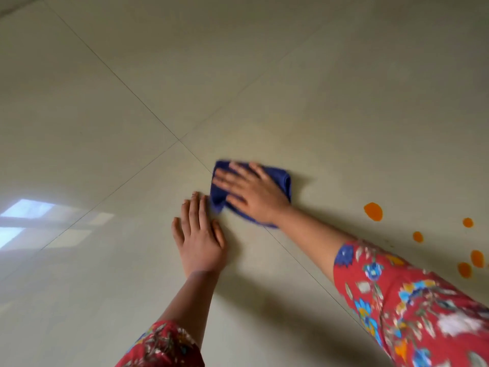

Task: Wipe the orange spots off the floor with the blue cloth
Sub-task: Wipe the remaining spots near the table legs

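Five orange spots (373, 211) remain unwiped on the floor (317, 75) near its right edge, well apart from the blue cloth (280, 181) pressed flat under the spread right hand (251, 193), while the left hand (199, 237) rests flat, fingers open, just beside it.

Blue cloth (280, 181), orange spots (373, 211), beige tiled floor (264, 75), red floral sleeves (397, 295)

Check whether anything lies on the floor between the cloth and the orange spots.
Nothing visible does. The right hand presses flat on the cloth, and only bare floor lies between it and the nearest orange spot. The left hand rests flat on the far side of the cloth, away from the spots.
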### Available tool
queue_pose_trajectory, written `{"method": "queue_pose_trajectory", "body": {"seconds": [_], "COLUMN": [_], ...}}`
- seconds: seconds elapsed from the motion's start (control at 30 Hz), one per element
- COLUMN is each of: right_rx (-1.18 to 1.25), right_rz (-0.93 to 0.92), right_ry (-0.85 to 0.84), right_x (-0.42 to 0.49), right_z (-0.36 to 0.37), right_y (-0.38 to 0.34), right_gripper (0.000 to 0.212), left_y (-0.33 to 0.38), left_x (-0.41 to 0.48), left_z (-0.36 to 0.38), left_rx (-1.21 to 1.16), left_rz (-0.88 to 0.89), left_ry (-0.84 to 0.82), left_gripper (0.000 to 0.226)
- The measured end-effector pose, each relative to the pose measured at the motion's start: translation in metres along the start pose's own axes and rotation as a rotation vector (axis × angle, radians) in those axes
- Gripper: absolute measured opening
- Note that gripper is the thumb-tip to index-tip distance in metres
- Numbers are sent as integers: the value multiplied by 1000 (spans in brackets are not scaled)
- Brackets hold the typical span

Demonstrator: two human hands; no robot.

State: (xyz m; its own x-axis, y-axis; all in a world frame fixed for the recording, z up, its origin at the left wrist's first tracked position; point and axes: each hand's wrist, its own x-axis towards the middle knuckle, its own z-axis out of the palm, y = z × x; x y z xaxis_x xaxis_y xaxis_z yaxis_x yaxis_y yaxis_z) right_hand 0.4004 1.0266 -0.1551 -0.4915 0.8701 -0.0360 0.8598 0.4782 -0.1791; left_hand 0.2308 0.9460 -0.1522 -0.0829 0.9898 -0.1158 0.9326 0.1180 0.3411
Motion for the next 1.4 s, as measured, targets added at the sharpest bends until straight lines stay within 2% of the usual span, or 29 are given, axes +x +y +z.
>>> {"method": "queue_pose_trajectory", "body": {"seconds": [0.03, 0.1, 0.13, 0.17, 0.23, 0.37, 0.43, 0.5, 0.53, 0.63, 0.67, 0.7, 0.8, 0.83, 0.87, 0.93, 1.03, 1.1, 1.17, 1.3, 1.33, 1.4], "right_rx": [14, 48, 60, 76, 75, 1, -12, -42, -54, -40, -42, -52, -51, -55, -62, -134, -172, -152, -164, -163, -151, -136], "right_rz": [156, 584, 739, 814, 761, 251, 104, 154, 255, 751, 816, 783, 275, 136, 72, 98, 439, 565, 528, 298, 306, 436], "right_ry": [38, 127, 144, 143, 117, 10, -22, -12, 22, 94, 92, 82, -58, -107, -120, -102, -70, -35, 5, 18, 15, 41], "right_x": [15, 42, 56, 69, 87, 73, 28, -25, -48, -79, -78, -81, -125, -152, -176, -206, -209, -186, -178, -195, -193, -181], "right_z": [-4, -14, -15, -16, -16, -8, -2, 0, 1, -10, -9, -4, 7, 6, 6, 3, -6, -3, 1, 2, 0, -6], "right_y": [18, 45, 50, 51, 42, 0, -14, 3, 24, 59, 52, 35, -31, -39, -33, 0, 49, 49, 37, 45, 52, 71], "right_gripper": [53, 52, 52, 52, 53, 52, 52, 53, 52, 56, 59, 62, 72, 75, 76, 72, 63, 61, 61, 60, 59, 58], "left_y": [2, 3, 1, 0, -2, -2, -5, -7, -6, -4, -4, -3, -1, -2, -2, -3, 2, 0, 5, 42, 53, 76], "left_x": [-1, -2, -1, -1, 0, 1, 1, 1, 0, 0, 0, -1, -2, -3, -4, -3, -5, -6, -5, 2, 1, -4], "left_z": [0, 0, 0, 1, 2, 4, 4, 5, 5, 6, 6, 4, -1, -2, -3, -3, 0, 0, -2, -12, -13, -11], "left_rx": [6, 7, 9, 12, 22, 10, 12, 9, 11, 6, 1, 2, -13, -8, 0, 5, 23, 33, 7, -88, -88, -52], "left_rz": [0, 1, 4, 1, 4, 5, 9, 13, 14, 26, 31, 47, 144, 187, 226, 244, 244, 259, 263, 244, 266, 361], "left_ry": [-3, -8, -8, -6, -8, 1, 12, 1, -4, -30, -37, -44, -54, -66, -67, -64, -36, -22, 8, 23, -12, -135], "left_gripper": [61, 60, 60, 61, 61, 59, 59, 58, 57, 56, 55, 54, 51, 50, 50, 51, 50, 49, 50, 56, 58, 67]}}
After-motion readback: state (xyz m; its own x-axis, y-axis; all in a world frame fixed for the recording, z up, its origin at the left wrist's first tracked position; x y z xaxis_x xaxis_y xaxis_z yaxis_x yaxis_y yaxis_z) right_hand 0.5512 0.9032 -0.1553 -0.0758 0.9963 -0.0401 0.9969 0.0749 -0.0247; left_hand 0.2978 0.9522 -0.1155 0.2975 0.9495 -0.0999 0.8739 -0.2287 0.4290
